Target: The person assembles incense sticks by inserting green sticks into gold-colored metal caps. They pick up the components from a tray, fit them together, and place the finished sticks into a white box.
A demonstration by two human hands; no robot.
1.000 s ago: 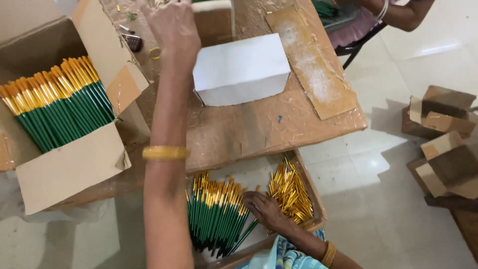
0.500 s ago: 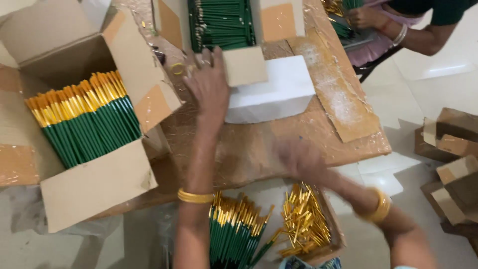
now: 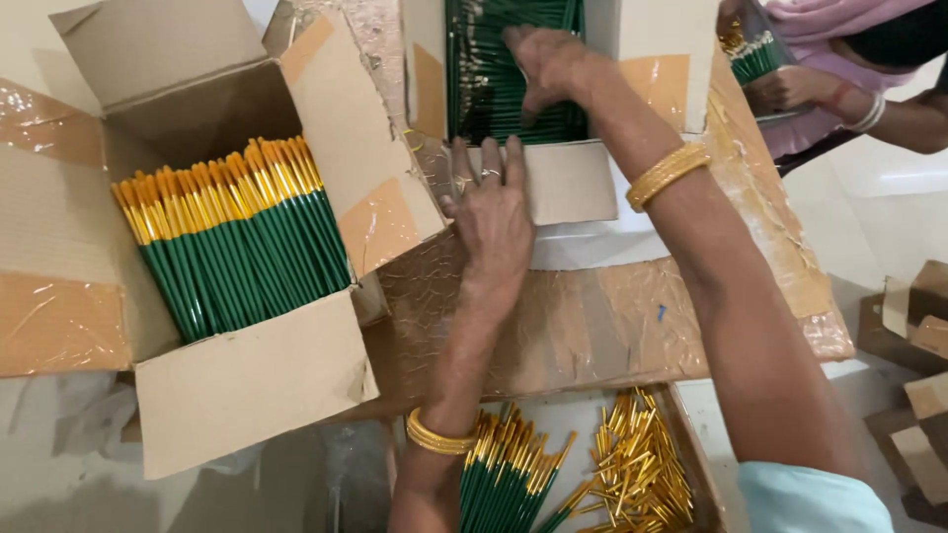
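Single head-worn view, looking steeply down from just above the table point(image 3: 592, 326), close in; tilted slightly forward toward the far edge; takes in the open box of green brushes point(image 3: 232, 247) left of the table, floor right of it, a tray of brushes point(image 3: 553, 474) below its near edge.

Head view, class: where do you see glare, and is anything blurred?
Head view: glare on the shiny tape of the left cardboard box and on the pale floor; both hands, left and right, look sharp.

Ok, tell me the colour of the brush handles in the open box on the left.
Dark green handles, with golden-orange ends, seen in the head view.
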